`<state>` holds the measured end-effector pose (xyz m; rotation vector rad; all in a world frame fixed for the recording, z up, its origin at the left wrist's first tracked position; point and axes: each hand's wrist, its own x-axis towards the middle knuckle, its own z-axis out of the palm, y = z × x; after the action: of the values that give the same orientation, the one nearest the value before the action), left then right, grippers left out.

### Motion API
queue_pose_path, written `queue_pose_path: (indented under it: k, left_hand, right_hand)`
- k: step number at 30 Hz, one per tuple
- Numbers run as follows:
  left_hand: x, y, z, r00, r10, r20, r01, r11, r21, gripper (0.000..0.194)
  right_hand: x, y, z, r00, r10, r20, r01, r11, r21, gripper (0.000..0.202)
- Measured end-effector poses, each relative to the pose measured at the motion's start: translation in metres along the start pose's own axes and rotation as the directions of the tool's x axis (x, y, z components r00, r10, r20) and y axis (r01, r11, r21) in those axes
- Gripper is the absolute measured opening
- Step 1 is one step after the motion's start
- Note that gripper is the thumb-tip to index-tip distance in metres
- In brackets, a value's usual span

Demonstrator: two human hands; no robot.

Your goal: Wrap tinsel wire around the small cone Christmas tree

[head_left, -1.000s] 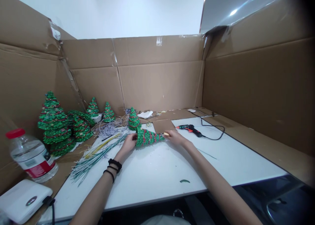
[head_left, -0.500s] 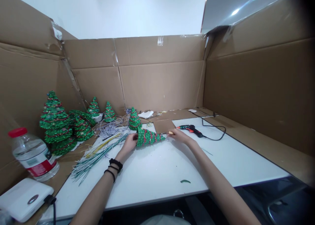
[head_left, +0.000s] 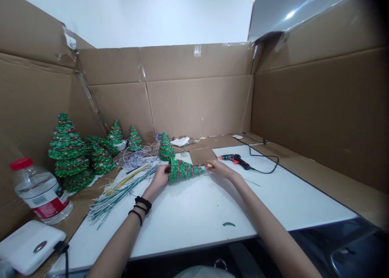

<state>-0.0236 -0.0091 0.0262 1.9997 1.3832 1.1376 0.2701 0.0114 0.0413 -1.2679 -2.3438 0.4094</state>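
A small green tinsel Christmas tree (head_left: 184,171) with red garland lies on its side above the white board, its tip pointing right. My left hand (head_left: 161,174) is closed on its wide base; the fingertips are partly hidden behind the base. At the tip, my right hand (head_left: 219,168) is closed around a small tool with a yellow-orange handle (head_left: 209,165). The tool's working end is too small to make out, but it is close to the tip. Just behind the held tree stands another small Christmas tree (head_left: 165,147).
A hot glue gun (head_left: 235,159) with a black cord lies right of my right hand. Left are green and yellow wire strips (head_left: 121,193), tangled wire (head_left: 136,158), a large Christmas tree (head_left: 68,148), a water bottle (head_left: 42,193) and a white box-shaped device (head_left: 32,245). Cardboard walls (head_left: 197,103) surround the table.
My right hand has shifted slightly left, bringing the tool's handle closer to the tree's tip. A thin strand beside my right forearm has moved slightly. My left hand and the tree stay almost still.
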Motion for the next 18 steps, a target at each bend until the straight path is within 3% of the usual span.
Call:
queue_pose_path:
  k: [9, 18]
  left_hand:
    - [0.000, -0.003, 0.002, 1.000, 0.016, -0.016, -0.015, 0.999, 0.029, 0.019]
    - [0.000, -0.001, 0.004, 1.000, 0.012, 0.000, -0.012, 0.999, 0.053, 0.020]
  right_hand:
    - [0.003, -0.014, 0.009, 0.999, -0.034, -0.023, 0.034, 0.999, -0.003, 0.014]
    - [0.001, -0.011, 0.004, 0.998, -0.057, 0.007, 0.057, 0.997, 0.049, 0.010]
